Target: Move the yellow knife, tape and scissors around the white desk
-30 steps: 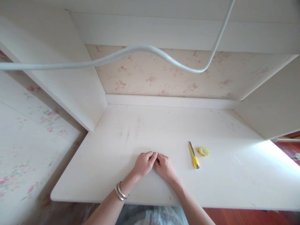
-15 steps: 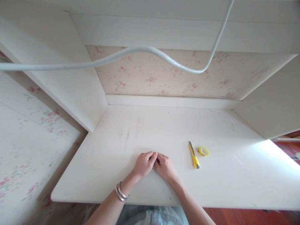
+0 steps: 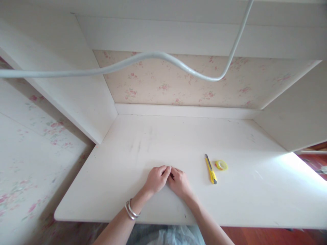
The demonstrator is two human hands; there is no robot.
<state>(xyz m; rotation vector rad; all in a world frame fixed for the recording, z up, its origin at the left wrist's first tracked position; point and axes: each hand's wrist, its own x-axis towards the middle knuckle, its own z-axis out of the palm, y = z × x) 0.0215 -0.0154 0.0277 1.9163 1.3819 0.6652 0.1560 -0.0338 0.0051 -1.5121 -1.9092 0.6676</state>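
While both hands, left (image 3: 156, 178) and right (image 3: 179, 182), rest curled together, each grip holds nothing visible.

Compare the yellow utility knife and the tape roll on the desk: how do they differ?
The utility knife is long and slim; the tape roll is a small flat ring. The knife has a dark tip at its near end; the roll is yellow throughout. The knife lies nearer the right hand. Both rest untouched on the white desk.
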